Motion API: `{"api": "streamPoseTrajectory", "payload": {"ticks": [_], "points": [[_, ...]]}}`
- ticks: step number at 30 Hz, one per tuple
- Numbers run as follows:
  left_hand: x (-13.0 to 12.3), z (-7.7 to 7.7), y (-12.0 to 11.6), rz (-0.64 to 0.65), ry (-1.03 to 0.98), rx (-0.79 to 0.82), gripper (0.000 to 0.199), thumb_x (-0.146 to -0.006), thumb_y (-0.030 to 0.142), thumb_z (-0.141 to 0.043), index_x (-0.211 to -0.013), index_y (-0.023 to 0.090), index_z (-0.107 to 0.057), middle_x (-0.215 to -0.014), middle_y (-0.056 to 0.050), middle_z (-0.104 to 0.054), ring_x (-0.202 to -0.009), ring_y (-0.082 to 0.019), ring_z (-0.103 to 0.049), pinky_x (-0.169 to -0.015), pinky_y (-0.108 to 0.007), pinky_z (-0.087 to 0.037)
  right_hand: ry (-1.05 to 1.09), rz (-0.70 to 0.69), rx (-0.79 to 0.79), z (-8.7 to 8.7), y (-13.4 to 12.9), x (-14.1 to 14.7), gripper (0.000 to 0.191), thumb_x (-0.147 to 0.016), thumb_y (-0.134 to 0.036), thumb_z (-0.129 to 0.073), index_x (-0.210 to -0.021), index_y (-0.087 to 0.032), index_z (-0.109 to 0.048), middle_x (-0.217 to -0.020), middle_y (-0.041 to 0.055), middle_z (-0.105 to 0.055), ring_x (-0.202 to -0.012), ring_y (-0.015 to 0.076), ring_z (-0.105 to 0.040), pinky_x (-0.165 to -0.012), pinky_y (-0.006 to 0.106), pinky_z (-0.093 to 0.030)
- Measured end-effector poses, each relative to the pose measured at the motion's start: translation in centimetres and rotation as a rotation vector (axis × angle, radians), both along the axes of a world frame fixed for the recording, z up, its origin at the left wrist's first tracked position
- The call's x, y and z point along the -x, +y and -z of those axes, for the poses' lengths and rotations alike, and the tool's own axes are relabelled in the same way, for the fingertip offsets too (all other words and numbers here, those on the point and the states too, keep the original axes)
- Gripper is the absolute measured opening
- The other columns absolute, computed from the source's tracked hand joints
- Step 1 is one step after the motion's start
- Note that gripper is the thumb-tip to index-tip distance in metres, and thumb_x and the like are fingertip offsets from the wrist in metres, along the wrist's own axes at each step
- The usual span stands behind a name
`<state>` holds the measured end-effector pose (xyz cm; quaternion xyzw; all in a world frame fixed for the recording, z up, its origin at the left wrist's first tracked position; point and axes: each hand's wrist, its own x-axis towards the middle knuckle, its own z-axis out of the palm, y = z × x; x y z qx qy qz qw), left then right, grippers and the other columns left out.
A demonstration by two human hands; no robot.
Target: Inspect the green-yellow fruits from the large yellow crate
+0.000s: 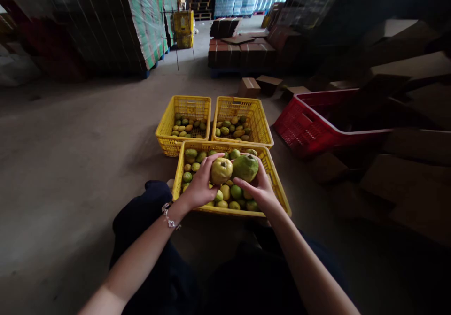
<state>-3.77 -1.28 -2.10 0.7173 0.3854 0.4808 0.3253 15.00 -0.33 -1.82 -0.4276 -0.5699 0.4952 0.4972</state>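
Observation:
My left hand point(202, 187) is closed round a yellow fruit point(221, 171). Beside it, my right hand point(261, 188) grips a larger green fruit point(245, 167). The two fruits are side by side, close together, above the near yellow crate point(278, 190), which holds many green and yellow fruits. Behind it stand two more yellow crates, the back left crate point(165, 127) and the back right crate point(261, 121), each with several fruits at the bottom. A bracelet is on my left wrist.
A red crate point(303, 122) stands to the right, with cardboard around it. Small cardboard boxes point(248, 88) lie beyond the yellow crates. Farther back are a pallet of flat cardboard point(241, 52) and a wrapped stack point(151, 21). My knees flank the space below the near crate.

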Motion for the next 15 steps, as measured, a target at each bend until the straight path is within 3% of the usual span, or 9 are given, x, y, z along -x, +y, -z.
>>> {"api": "streamPoseTrajectory", "payload": {"ticks": [7,15], "points": [[-0.06,-0.78,-0.36,-0.03,0.031,0.036,0.065,-0.079,0.028,-0.076,-0.135,0.026,-0.044,-0.134,-0.011,-0.053,-0.126,-0.028,-0.054,-0.108,-0.044,-0.044,-0.054,0.002,-0.069,-0.09,-0.25,-0.04,0.051,-0.078,-0.044,-0.076,-0.122,-0.035,-0.052,-0.129,0.0021,-0.062,-0.12,0.0265,-0.06,-0.108,0.045,-0.047],[-0.38,-0.63,-0.5,-0.038,0.007,-0.067,0.059,-0.081,0.025,-0.073,-0.132,0.026,-0.045,-0.13,-0.009,-0.054,-0.123,-0.025,-0.055,-0.107,-0.043,-0.044,-0.05,0.022,-0.086,-0.6,-0.52,0.14,0.052,-0.075,-0.043,-0.078,-0.12,-0.038,-0.052,-0.118,0.0011,-0.065,-0.112,0.0279,-0.063,-0.105,0.049,-0.049]]}}
